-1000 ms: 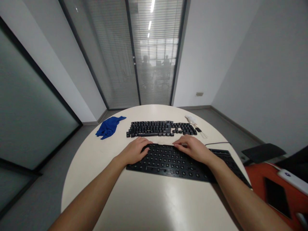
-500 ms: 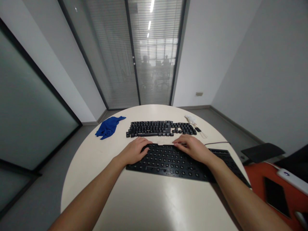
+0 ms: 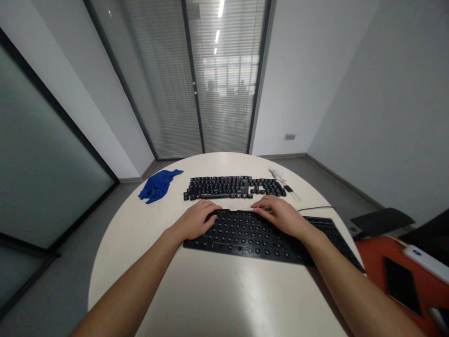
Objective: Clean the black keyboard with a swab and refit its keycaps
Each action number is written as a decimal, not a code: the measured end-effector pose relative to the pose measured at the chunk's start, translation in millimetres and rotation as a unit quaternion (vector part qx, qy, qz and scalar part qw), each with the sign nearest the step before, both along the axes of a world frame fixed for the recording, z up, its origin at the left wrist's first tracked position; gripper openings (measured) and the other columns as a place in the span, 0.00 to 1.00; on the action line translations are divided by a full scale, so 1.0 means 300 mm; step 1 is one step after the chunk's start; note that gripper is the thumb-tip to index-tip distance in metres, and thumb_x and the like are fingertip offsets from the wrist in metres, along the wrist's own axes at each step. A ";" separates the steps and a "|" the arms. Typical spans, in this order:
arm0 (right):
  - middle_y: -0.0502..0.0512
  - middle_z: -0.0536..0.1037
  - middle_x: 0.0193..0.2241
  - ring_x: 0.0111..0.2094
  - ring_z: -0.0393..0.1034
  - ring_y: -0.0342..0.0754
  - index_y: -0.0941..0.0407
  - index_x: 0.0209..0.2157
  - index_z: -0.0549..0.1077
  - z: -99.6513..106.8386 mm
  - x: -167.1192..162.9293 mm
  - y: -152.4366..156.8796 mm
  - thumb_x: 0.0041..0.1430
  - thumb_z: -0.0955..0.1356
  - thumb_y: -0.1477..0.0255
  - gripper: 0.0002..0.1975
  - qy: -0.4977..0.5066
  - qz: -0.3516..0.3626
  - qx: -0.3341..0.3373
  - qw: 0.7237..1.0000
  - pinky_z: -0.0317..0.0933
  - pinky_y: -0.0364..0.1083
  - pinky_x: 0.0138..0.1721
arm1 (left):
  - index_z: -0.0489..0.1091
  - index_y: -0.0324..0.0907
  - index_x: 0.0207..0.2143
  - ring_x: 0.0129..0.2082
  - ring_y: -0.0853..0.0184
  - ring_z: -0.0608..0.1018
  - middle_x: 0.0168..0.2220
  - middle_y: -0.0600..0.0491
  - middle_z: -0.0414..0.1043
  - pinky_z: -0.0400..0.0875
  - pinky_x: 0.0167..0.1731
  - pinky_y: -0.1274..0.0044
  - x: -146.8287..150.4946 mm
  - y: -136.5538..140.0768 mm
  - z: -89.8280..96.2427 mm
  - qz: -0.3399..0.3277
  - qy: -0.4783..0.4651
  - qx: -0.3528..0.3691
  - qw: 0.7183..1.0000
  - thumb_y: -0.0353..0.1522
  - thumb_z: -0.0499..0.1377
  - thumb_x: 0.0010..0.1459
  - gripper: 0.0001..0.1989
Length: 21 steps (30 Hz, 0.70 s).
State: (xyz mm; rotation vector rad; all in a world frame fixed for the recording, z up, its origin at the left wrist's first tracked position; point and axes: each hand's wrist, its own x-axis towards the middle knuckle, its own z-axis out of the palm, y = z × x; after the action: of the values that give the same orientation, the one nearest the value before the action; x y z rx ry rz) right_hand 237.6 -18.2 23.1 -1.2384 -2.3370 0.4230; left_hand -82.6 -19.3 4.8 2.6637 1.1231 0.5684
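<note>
A black keyboard (image 3: 242, 236) with its keycaps off lies on the table in front of me, slightly slanted, its bare key sockets facing up. My left hand (image 3: 199, 219) holds its far left edge, fingers over the back and thumb on the top face. The far edge farther right is gripped by my right hand (image 3: 282, 216) in the same way; that hand and forearm cover part of the board. Just beyond both hands, the loose black keycaps (image 3: 220, 186) are laid out in rows like a keyboard layout.
A crumpled blue cloth (image 3: 159, 185) lies at the left of the round white table (image 3: 217, 290). Cotton swabs (image 3: 278, 174) lie at the back right, with a small black item (image 3: 288, 188) near them. A cable (image 3: 315, 208) runs right. Beside the table, a phone (image 3: 402, 285) rests on an orange surface.
</note>
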 end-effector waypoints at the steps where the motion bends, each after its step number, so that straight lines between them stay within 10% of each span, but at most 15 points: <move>1: 0.57 0.82 0.41 0.45 0.75 0.54 0.51 0.43 0.81 0.000 0.000 0.000 0.68 0.66 0.65 0.11 0.001 0.000 0.000 1.000 0.67 0.52 0.48 | 0.70 0.43 0.55 0.52 0.58 0.73 0.52 0.46 0.74 0.70 0.55 0.63 0.000 0.000 0.000 0.000 -0.001 -0.001 1.000 0.31 0.53 0.68 0.16; 21: 0.58 0.81 0.42 0.44 0.74 0.54 0.52 0.44 0.81 0.003 0.000 0.000 0.70 0.65 0.64 0.13 -0.007 0.002 -0.003 1.000 0.67 0.53 0.49 | 0.70 0.44 0.55 0.52 0.58 0.73 0.52 0.47 0.74 0.70 0.55 0.63 -0.004 0.001 -0.007 -0.002 -0.005 0.002 1.000 0.31 0.54 0.67 0.16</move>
State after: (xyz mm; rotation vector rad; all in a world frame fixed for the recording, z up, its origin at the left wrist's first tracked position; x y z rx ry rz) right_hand 237.7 -18.0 24.0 -1.2441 -2.3519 0.4253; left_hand -83.8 -18.9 2.8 2.6626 1.1154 0.5828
